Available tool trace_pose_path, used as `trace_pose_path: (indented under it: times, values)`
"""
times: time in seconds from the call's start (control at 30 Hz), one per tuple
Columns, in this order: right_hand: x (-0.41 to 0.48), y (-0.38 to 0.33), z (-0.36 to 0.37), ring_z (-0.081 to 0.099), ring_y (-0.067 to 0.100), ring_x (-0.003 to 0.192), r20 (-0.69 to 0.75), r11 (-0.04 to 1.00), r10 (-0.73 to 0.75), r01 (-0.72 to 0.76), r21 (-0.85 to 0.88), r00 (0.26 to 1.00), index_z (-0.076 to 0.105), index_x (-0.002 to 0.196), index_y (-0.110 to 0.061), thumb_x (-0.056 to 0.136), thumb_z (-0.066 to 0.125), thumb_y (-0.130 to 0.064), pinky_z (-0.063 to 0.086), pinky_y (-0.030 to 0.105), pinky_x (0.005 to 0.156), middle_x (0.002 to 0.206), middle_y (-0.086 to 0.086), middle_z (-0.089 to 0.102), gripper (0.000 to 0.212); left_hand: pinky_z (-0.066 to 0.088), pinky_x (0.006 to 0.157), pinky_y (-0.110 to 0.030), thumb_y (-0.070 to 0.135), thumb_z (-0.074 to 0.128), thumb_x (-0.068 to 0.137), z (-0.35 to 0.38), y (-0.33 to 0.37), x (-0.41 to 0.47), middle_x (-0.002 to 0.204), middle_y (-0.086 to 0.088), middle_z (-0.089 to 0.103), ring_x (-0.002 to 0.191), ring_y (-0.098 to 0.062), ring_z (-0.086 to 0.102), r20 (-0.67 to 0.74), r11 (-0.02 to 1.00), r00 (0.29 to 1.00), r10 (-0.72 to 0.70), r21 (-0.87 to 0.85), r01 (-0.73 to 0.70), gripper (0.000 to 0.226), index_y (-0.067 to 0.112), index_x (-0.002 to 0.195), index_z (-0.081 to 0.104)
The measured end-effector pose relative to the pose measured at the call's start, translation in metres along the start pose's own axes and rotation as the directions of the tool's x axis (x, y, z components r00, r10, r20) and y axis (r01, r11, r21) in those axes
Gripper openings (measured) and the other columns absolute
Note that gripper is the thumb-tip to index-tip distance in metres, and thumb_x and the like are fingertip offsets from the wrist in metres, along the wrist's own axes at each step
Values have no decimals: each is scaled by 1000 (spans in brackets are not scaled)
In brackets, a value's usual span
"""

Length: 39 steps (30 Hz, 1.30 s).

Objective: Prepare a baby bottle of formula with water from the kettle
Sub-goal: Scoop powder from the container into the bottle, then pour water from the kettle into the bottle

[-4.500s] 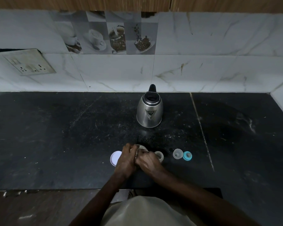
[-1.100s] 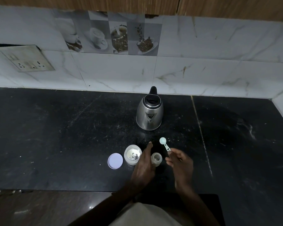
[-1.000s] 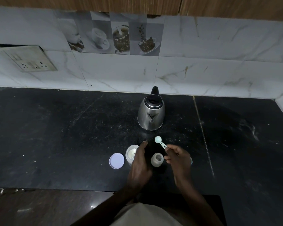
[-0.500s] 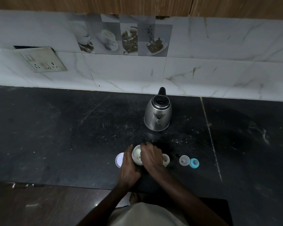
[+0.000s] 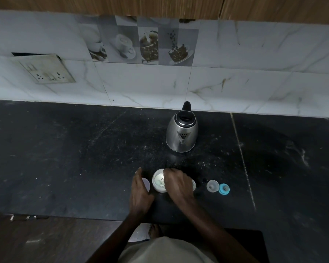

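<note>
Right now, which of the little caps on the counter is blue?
The rightmost cap, beside the clear cap; the lid by the left hand is pale lilac.

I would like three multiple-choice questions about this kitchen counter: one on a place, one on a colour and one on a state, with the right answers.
1. Where does the kettle stand?
A. Behind the powder jar, nearer the wall
B. On the floor
C. At the counter's left end

2. What colour is the small ring part at the right end of the row?
A. Red
B. Blue
C. Yellow

3. In what state is the powder jar?
A. Closed with its lid
B. Lying on its side
C. Open and upright

Answers:
1 A, the kettle stands beyond the jar, close to the wall.
2 B, it is light blue, beside the clear cap.
3 C, pale powder shows inside and the lid lies beside it.
</note>
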State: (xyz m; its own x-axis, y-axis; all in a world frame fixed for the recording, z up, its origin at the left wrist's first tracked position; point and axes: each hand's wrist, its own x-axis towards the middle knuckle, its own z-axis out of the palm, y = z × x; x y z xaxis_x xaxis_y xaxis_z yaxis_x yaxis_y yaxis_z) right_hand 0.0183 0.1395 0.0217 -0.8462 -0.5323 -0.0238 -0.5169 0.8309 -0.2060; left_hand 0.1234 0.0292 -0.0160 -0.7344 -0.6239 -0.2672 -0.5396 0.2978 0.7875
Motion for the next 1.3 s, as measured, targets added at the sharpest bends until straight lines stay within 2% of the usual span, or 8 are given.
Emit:
trace_pose_path:
  times: [0.23, 0.43, 0.57, 0.7, 0.8, 0.93, 1.1, 1.3]
  values:
    - [5, 56, -44, 72, 18, 75, -127, 843, 343, -246, 478, 931, 76, 94, -24, 94, 65, -15, 56, 33, 68, 84, -5, 76, 14, 41, 116, -43, -16, 56, 74, 2, 19, 8, 158, -11, 43, 143, -31, 46, -159, 982, 977, 141, -101, -158, 88, 10, 156, 38]
    - [88, 90, -93, 74, 27, 94, -52, 723, 473, -354, 594, 879, 77, 95, -10, 96, 67, -29, 51, 30, 79, 96, 7, 79, 21, 34, 116, -19, 4, 63, 80, 21, 109, 71, 145, -1, 52, 135, -17, 48, -110, 902, 913, 393, -143, -406, 68, 11, 146, 49]
    - [182, 94, -113, 69, 33, 100, 99, 752, 385, -374, 542, 918, 67, 80, -10, 100, 56, -56, 39, 33, 74, 85, 8, 69, 52, 45, 112, -45, 56, 69, 87, 34, 163, 142, 138, -4, 61, 127, -21, 57, -10, 927, 994, 105, -362, -102, 60, 22, 135, 57]
    - [244, 93, -114, 66, 30, 106, 270, 667, 323, -421, 615, 907, 70, 114, -1, 93, 53, -74, 50, 38, 91, 110, 10, 70, 78, 50, 109, -58, 83, 69, 75, 45, 175, 207, 149, -20, 58, 131, -38, 61, 336, 862, 941, -44, -463, 205, 98, 14, 144, 59]
    - [266, 99, -101, 73, 25, 98, 424, 495, 261, -497, 713, 868, 69, 118, -4, 75, 75, -73, 58, 40, 95, 112, 10, 76, 81, 63, 75, -57, 73, 62, 87, 36, 181, 205, 118, -9, 78, 107, -37, 74, 467, 881, 884, -27, -407, 242, 60, 25, 121, 74]
    - [252, 93, -92, 76, 24, 86, 448, 371, 278, -525, 766, 850, 71, 109, -5, 69, 88, -55, 60, 36, 82, 100, 13, 78, 66, 60, 57, -50, 65, 74, 79, 29, 182, 195, 115, -13, 78, 105, -39, 73, 461, 856, 887, 6, -462, 234, 59, 20, 118, 76]
    - [192, 86, -105, 75, 21, 69, 341, 204, 267, -398, 894, 901, 77, 101, 2, 82, 88, -29, 60, 26, 59, 84, 11, 78, 38, 65, 65, -57, 49, 101, 57, 32, 162, 151, 128, -8, 69, 106, -28, 74, 337, 842, 939, 65, -524, 130, 89, 23, 129, 55]
    - [122, 89, -113, 72, 21, 75, 204, 201, 235, -253, 946, 950, 77, 99, 5, 84, 86, -23, 61, 38, 73, 90, 16, 79, 33, 65, 74, -61, 44, 105, 48, 41, 140, 102, 134, -3, 59, 116, -24, 70, 288, 840, 947, 142, -541, 38, 98, 31, 126, 48]
